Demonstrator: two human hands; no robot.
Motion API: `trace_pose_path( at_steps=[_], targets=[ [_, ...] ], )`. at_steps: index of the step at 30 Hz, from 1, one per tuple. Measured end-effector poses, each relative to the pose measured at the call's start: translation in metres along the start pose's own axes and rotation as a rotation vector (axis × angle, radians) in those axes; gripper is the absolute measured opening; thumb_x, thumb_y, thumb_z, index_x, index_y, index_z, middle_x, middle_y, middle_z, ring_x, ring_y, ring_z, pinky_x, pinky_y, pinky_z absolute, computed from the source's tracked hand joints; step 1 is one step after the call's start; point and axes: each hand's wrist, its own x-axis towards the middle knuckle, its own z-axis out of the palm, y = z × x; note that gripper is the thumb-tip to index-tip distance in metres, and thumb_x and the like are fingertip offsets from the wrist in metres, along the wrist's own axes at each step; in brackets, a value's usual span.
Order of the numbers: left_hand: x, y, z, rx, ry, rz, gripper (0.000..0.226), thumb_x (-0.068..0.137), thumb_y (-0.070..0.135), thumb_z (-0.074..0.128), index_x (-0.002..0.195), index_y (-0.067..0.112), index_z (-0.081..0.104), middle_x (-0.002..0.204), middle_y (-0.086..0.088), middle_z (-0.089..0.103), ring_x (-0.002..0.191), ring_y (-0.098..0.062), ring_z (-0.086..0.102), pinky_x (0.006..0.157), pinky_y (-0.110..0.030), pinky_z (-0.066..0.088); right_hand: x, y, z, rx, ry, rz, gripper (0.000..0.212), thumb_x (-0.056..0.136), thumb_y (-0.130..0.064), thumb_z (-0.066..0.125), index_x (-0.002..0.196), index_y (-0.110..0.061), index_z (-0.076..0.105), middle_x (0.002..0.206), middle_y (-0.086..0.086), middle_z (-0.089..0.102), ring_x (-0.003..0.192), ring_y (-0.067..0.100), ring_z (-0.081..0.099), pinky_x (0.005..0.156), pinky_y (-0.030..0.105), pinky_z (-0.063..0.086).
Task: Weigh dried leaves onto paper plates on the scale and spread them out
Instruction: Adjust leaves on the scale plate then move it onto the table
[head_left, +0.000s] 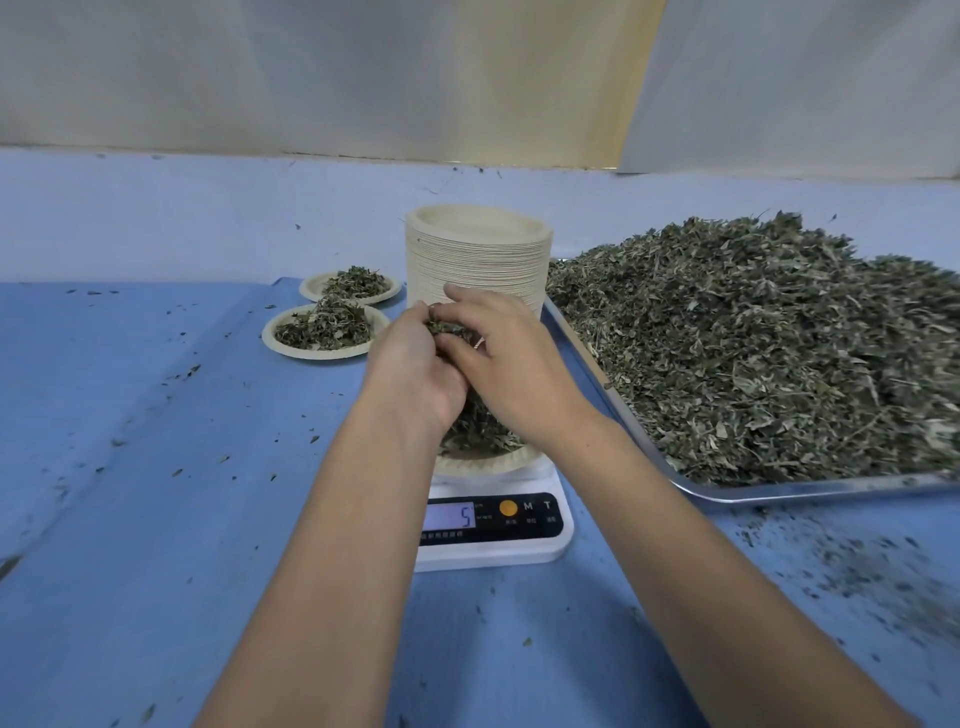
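A white digital scale (493, 525) sits at the centre of the blue table, its display showing 5. On it rests a paper plate (488, 462) with dried green leaves (480, 428) piled in it. Above this plate my left hand (415, 374) and my right hand (498, 358) are pressed together, fingers curled around a clump of dried leaves (449, 328) between them. The hands hide most of the plate.
A tall stack of empty paper plates (478, 254) stands just behind the scale. Two filled plates (324, 332) (350, 286) lie to the left. A large metal tray (779, 488) heaped with dried leaves (753, 343) fills the right side. Leaf crumbs dot the blue cloth (156, 467).
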Motion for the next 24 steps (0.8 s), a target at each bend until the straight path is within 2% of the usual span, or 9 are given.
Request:
trace_pose_path(
  at_steps=[4, 6, 8, 11, 12, 14, 19, 21, 24],
  targets=[
    [0.004, 0.000, -0.002, -0.012, 0.000, -0.018, 0.036, 0.103, 0.015, 0.034, 0.133, -0.002, 0.043, 0.104, -0.018, 0.058, 0.079, -0.020, 0.059, 0.037, -0.023, 0.050, 0.000, 0.000, 0.000, -0.001, -0.024, -0.016, 0.033, 0.095, -0.018, 0.055, 0.127, -0.018, 0.061, 0.142, -0.001, 0.049, 0.134, 0.015, 0.037, 0.107, 0.018, 0.019],
    [0.007, 0.001, -0.004, -0.029, -0.001, -0.015, 0.036, 0.103, 0.015, 0.033, 0.136, 0.001, 0.042, 0.111, -0.017, 0.059, 0.082, -0.021, 0.060, 0.039, -0.023, 0.051, -0.001, -0.001, -0.001, 0.012, -0.019, -0.026, 0.032, 0.094, -0.016, 0.055, 0.125, -0.016, 0.062, 0.140, 0.000, 0.052, 0.131, 0.015, 0.042, 0.106, 0.019, 0.023],
    [0.011, 0.002, -0.006, -0.010, 0.010, 0.004, 0.034, 0.103, 0.012, 0.033, 0.134, 0.004, 0.045, 0.104, -0.014, 0.059, 0.077, -0.018, 0.058, 0.043, -0.020, 0.052, -0.001, -0.002, -0.002, 0.064, 0.008, -0.023, 0.030, 0.094, -0.014, 0.055, 0.123, -0.015, 0.064, 0.132, 0.000, 0.059, 0.123, 0.015, 0.049, 0.100, 0.018, 0.030],
    [0.014, 0.005, -0.010, 0.042, 0.046, 0.033, 0.019, 0.101, 0.007, 0.033, 0.104, 0.005, 0.051, 0.086, -0.010, 0.055, 0.068, -0.015, 0.054, 0.063, -0.026, 0.053, 0.000, -0.003, -0.008, 0.206, 0.084, 0.039, 0.027, 0.094, -0.014, 0.056, 0.119, -0.015, 0.066, 0.117, -0.002, 0.067, 0.110, 0.009, 0.057, 0.092, 0.017, 0.039],
    [0.014, 0.007, -0.011, 0.036, 0.056, 0.036, 0.019, 0.102, 0.007, 0.031, 0.098, 0.005, 0.050, 0.087, -0.011, 0.055, 0.069, -0.016, 0.055, 0.072, -0.029, 0.052, 0.001, -0.003, -0.010, 0.249, 0.109, 0.068, 0.027, 0.094, -0.015, 0.056, 0.119, -0.015, 0.066, 0.114, -0.004, 0.068, 0.107, 0.006, 0.058, 0.091, 0.016, 0.040],
    [0.014, 0.012, -0.013, 0.013, 0.072, 0.046, 0.020, 0.102, 0.008, 0.028, 0.099, 0.005, 0.048, 0.097, -0.014, 0.057, 0.076, -0.021, 0.060, 0.083, -0.034, 0.049, 0.002, -0.001, -0.014, 0.316, 0.145, 0.123, 0.026, 0.094, -0.016, 0.056, 0.119, -0.015, 0.065, 0.111, -0.006, 0.068, 0.102, 0.000, 0.058, 0.089, 0.013, 0.041],
    [0.012, 0.018, -0.015, 0.013, 0.087, 0.076, 0.027, 0.103, 0.011, 0.026, 0.088, 0.006, 0.047, 0.104, -0.015, 0.058, 0.079, -0.022, 0.062, 0.087, -0.035, 0.046, 0.001, 0.005, -0.018, 0.246, 0.141, 0.181, 0.025, 0.095, -0.024, 0.057, 0.116, -0.016, 0.067, 0.104, -0.009, 0.067, 0.095, 0.001, 0.056, 0.076, 0.005, 0.038],
    [0.011, 0.019, -0.015, 0.015, 0.084, 0.074, 0.028, 0.103, 0.012, 0.026, 0.086, 0.007, 0.047, 0.101, -0.015, 0.059, 0.079, -0.022, 0.062, 0.087, -0.035, 0.046, 0.000, 0.008, -0.018, 0.225, 0.090, 0.229, 0.025, 0.092, -0.029, 0.060, 0.113, -0.019, 0.069, 0.110, -0.010, 0.068, 0.100, 0.001, 0.055, 0.073, 0.003, 0.036],
    [0.011, 0.018, -0.016, 0.028, 0.077, 0.069, 0.027, 0.104, 0.013, 0.028, 0.085, 0.007, 0.047, 0.093, -0.014, 0.059, 0.080, -0.021, 0.063, 0.088, -0.034, 0.046, 0.000, 0.012, -0.018, 0.226, 0.070, 0.265, 0.027, 0.089, -0.032, 0.062, 0.114, -0.023, 0.070, 0.124, -0.012, 0.063, 0.116, 0.001, 0.052, 0.083, 0.002, 0.031]
  ],
)
